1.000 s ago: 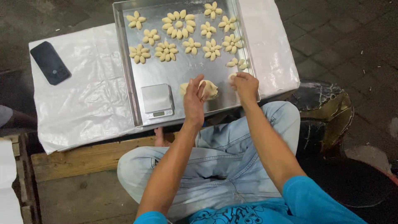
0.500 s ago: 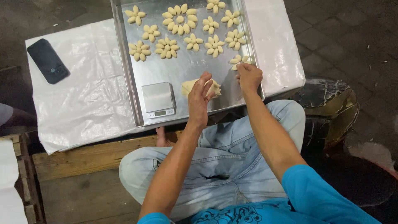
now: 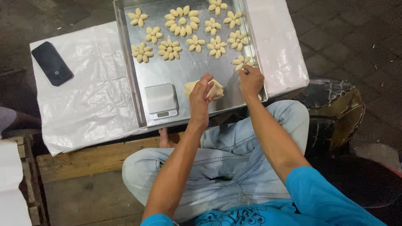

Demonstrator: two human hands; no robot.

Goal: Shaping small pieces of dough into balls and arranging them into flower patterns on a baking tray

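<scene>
On the tray: eight dough flowers done, a ninth partial at its right edge. My right hand pinches a petal there; left hand, loosely open, touches the dough lump beside the scale.

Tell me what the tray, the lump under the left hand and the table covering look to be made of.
Tray: seemingly metal, brushed silver finish, dull reflections, raised rim.
Lump touched by the left hand: looks like soft pale dough, matte, the same colour as the flower-shaped pieces; the right hand is at one piece.
Table covering: probably thin plastic sheet, white, crinkled and glossy.
</scene>
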